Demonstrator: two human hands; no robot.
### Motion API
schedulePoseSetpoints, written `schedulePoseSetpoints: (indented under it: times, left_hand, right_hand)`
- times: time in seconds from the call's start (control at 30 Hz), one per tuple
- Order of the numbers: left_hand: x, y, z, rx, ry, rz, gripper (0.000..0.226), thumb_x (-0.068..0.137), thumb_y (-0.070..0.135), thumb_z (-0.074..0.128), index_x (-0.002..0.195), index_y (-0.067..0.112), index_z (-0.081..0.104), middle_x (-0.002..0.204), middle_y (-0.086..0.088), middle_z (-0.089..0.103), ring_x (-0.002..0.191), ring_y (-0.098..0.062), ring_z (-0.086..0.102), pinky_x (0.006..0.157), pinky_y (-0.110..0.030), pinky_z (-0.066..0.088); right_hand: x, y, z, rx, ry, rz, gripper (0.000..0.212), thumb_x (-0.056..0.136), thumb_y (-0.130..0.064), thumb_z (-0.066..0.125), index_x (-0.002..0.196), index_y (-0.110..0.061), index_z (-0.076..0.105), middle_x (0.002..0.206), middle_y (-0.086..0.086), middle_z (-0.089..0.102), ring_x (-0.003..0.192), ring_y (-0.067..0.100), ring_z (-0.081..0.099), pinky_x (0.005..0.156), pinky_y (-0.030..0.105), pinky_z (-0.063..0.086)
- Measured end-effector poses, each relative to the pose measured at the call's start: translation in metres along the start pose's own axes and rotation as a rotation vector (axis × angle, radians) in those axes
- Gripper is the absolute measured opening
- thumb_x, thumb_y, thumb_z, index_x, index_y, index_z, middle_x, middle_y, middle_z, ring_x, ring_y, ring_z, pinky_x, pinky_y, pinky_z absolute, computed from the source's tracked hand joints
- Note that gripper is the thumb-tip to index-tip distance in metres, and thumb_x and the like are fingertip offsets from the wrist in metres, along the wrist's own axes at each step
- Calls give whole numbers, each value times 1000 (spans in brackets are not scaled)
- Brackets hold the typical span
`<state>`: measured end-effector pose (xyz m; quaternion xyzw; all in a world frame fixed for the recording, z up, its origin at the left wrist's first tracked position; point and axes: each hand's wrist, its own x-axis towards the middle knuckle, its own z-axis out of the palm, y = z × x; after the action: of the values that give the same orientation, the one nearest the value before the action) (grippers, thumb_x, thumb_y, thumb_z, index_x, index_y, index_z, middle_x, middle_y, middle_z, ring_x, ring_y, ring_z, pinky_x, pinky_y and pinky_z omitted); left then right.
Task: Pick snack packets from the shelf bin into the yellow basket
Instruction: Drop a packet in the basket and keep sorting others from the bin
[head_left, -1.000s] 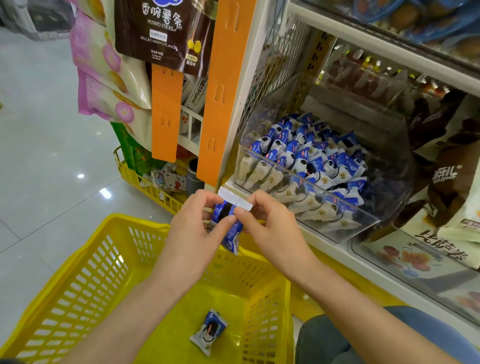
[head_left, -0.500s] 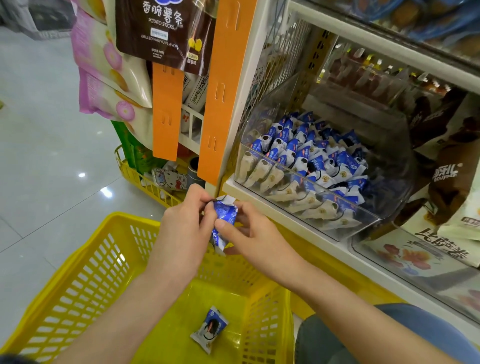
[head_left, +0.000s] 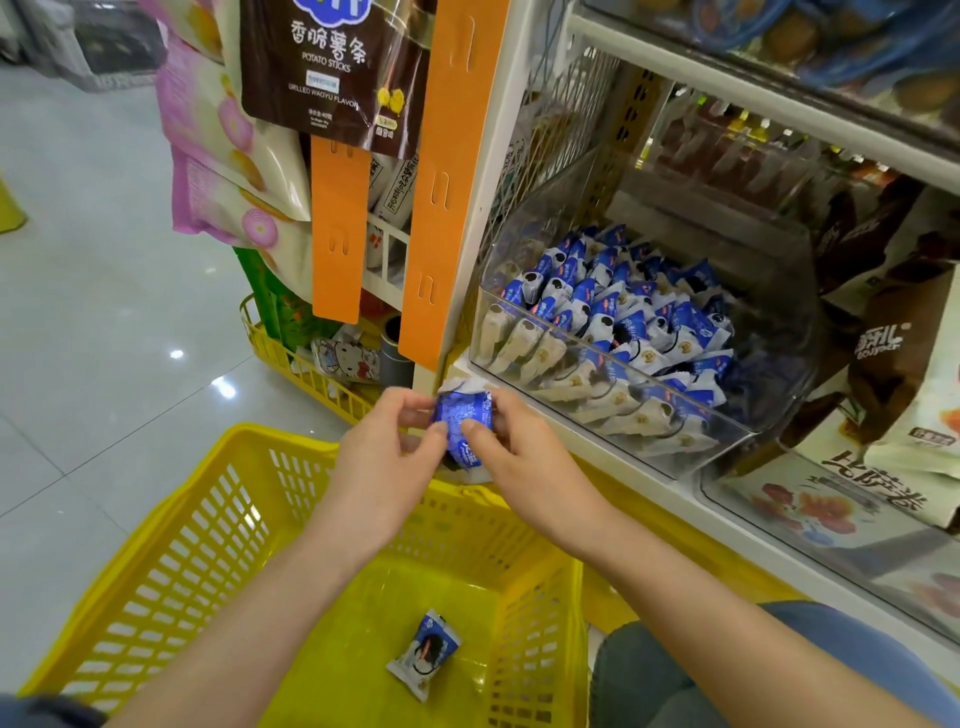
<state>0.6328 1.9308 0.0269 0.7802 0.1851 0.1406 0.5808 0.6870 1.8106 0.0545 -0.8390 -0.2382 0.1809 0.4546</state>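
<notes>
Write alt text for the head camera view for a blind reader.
The left hand and right hand pinch a blue snack packet above a yellow basket holding one packet; a clear shelf bin of similar packets sits to the right.

Glossy crinkled foil packet (head_left: 464, 427), perforated yellow plastic basket (head_left: 208, 525), clear glossy plastic bin (head_left: 613, 415), polished floor tiles (head_left: 93, 332)

yellow basket (head_left: 171, 566), blue-and-white snack packets (head_left: 613, 317)
</notes>
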Motion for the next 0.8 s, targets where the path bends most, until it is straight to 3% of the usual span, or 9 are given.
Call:
schedulePoseSetpoints:
  times: [0.13,0.3,0.4,0.5,0.57,0.67,0.73,0.8]
  left_hand:
    - [-6,3,0,3,-16,-8,23,88,7,56,98,28,55,97,13,63,82,-12,67,75,-37,57]
    - [-9,12,5,-136,29,-11,32,93,3,48,92,34,54,94,7,70,76,-6,68,69,-28,56]
    - [-9,18,6,-243,56,-33,26,94,6,45,87,29,57,76,7,72,69,-7,66,62,-22,50]
    - [-11,26,6,-369,20,-54,32,97,15,43,80,30,66,74,10,72,70,-2,66,57,-12,49]
    - [-10,30,7,-454,-24,-128,42,98,26,40,72,34,72,76,11,73,75,-2,67,67,-15,51]
    - [-6,34,6,-608,-169,-212,34,88,50,47,86,27,73,97,-2,73,98,-17,67,90,-37,48]
    - [-3,36,7,-476,-215,-108,25,85,43,58,104,29,67,104,2,71,101,-14,65,87,-32,50]
    - [1,37,7,-342,-190,-37,22,86,27,62,108,28,61,103,3,70,93,-9,66,75,-23,54]
  right_hand:
    - [-6,3,-2,-44,-25,-6,29,95,-21,47,123,-13,46,108,8,65,94,20,64,83,44,52]
    - [-10,-4,-8,122,-48,-17,43,92,-27,54,131,-23,37,110,-17,54,82,-5,60,69,19,54]
    - [-7,-14,-17,224,-60,-3,37,96,-25,44,133,-17,41,109,-9,54,72,-13,57,57,8,47]
    - [-4,-23,-25,229,-26,-9,20,96,-17,45,113,-18,56,97,-3,62,70,-7,57,55,5,42]
    - [-3,-25,-29,229,17,6,18,93,-16,52,108,-11,61,96,7,66,73,2,57,61,8,45]
    - [3,-26,-32,256,104,39,14,89,-17,59,98,-7,63,94,13,67,81,14,58,72,27,50]
    - [6,-27,-31,268,171,19,6,88,-16,61,91,-10,62,85,10,66,77,17,58,68,30,53]
    - [8,-26,-31,254,247,-6,7,86,-17,62,87,-11,61,83,11,67,74,20,59,70,39,54]
